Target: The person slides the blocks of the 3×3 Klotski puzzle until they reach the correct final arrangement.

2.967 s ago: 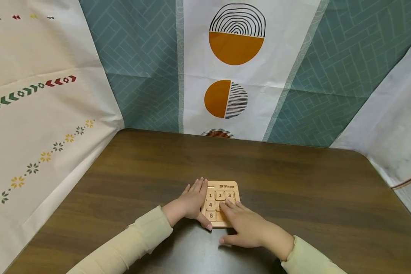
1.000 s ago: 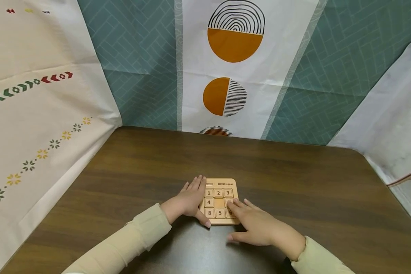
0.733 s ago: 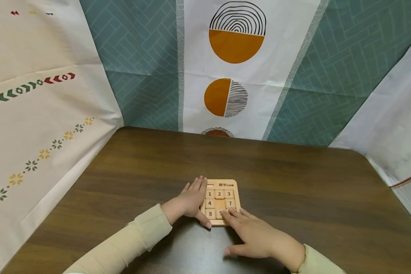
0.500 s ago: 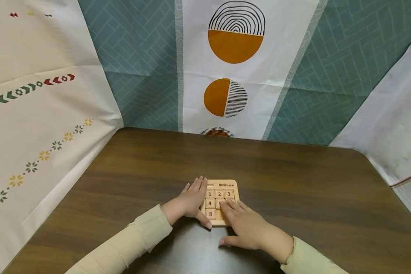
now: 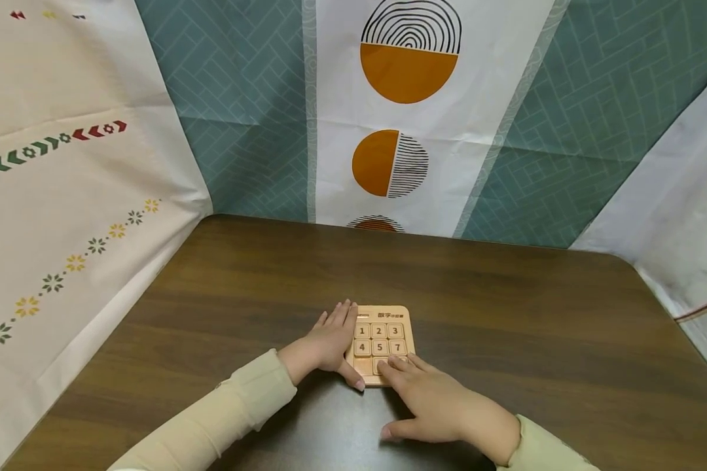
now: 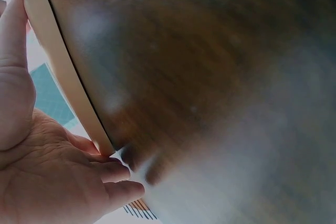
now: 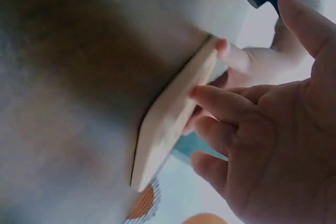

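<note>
A wooden number slide puzzle (image 5: 409, 327) lies flat on the table. Rows 1-2-3 and 4-5-7 show, and the gap (image 5: 362, 366) is at the bottom left. My left hand (image 5: 328, 345) rests along its left edge with straight fingers, the thumb at the near left corner. In the left wrist view, the puzzle's side (image 6: 73, 82) runs between thumb and fingertips. My right hand (image 5: 438, 405) has its index fingertip on the bottom middle tile (image 5: 377, 367), hiding the number. Other fingers cover most of the bottom right tile, and the thumb stands apart over the table.
The dark wooden table (image 5: 259, 275) extends around the puzzle. Patterned green and white cloth (image 5: 247, 131) hangs behind its far edge. A pale printed cloth (image 5: 65, 216) borders the left side, and whitish cloth (image 5: 695, 216) the right.
The 5 tile has moved up from the bottom row into the centre. The bottom left tile has since slid right, leaving the gap there. My right hand shifted with the tiles; the left stayed put.
</note>
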The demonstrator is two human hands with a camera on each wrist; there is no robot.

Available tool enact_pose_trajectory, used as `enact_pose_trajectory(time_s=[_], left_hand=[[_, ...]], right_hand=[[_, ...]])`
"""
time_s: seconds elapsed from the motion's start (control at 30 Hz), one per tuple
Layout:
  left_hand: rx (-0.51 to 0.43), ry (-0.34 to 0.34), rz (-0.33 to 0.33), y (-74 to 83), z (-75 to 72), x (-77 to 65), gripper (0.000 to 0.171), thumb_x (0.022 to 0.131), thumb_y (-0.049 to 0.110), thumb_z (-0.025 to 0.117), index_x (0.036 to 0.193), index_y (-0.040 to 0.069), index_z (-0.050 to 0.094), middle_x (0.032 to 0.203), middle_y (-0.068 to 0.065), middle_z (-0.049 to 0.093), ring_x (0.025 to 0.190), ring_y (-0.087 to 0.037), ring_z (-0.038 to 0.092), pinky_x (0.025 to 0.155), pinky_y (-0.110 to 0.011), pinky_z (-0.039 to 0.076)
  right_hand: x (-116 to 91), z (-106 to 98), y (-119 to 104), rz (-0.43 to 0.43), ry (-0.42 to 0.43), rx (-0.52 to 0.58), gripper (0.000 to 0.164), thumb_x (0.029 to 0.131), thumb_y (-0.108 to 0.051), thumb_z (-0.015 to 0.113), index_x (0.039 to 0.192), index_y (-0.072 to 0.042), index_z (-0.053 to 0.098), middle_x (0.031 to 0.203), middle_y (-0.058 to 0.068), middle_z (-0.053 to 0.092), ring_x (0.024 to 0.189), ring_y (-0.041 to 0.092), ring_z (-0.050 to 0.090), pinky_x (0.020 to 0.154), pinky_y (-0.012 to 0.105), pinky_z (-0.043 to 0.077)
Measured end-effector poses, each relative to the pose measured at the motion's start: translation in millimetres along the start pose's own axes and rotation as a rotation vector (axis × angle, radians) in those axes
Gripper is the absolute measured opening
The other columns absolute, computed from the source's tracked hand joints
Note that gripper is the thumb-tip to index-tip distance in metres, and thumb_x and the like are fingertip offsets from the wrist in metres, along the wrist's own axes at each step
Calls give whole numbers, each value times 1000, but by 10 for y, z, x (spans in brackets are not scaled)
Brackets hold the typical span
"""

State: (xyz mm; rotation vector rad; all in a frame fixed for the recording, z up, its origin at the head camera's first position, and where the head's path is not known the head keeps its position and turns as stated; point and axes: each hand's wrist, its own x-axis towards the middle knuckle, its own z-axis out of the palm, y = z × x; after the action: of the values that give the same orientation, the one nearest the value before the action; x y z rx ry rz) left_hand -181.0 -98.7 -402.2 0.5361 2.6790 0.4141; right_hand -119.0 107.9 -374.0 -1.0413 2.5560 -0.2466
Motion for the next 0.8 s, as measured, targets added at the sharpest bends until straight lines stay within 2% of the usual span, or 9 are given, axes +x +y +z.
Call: enact_pose_trajectory(time_s=[0.23, 0.4, 0.6, 0.8], left_hand=[[11, -4, -5, 15, -13, -19, 137, 55, 56, 86, 151, -4, 8, 158, -22, 6, 146, -34, 7, 116, -51, 13], [-1, -11, 11, 22, 7, -21, 137, 56, 56, 85, 151, -4, 7, 158, -22, 5, 146, -34, 6, 116, -52, 13], [0, 2, 12, 24, 1, -22, 137, 55, 54, 86, 150, -5, 8, 157, -24, 6, 146, -35, 7, 116, -52, 14], [0, -6, 8, 15, -7, -16, 137, 55, 53, 87, 151, -5, 8, 157, -24, 5, 146, -35, 7, 116, -51, 14]], right_hand=[[222, -24, 8, -39, 27, 50, 89, 87, -58, 57, 149, -1, 27, 154, 16, 29, 144, 28, 23, 116, 48, 19], [338, -16, -44, -37, 4, 27, 91, 87, -59, 56, 150, -1, 25, 154, 16, 27, 145, 29, 21, 116, 48, 17], [332, -3, -83, 3, -2, 7, 91, 86, -59, 57, 149, -1, 27, 153, 17, 29, 143, 29, 24, 116, 46, 20], [221, 22, -150, -5, -11, 28, 92, 84, -62, 57, 148, -2, 30, 152, 16, 32, 142, 30, 28, 115, 47, 22]])
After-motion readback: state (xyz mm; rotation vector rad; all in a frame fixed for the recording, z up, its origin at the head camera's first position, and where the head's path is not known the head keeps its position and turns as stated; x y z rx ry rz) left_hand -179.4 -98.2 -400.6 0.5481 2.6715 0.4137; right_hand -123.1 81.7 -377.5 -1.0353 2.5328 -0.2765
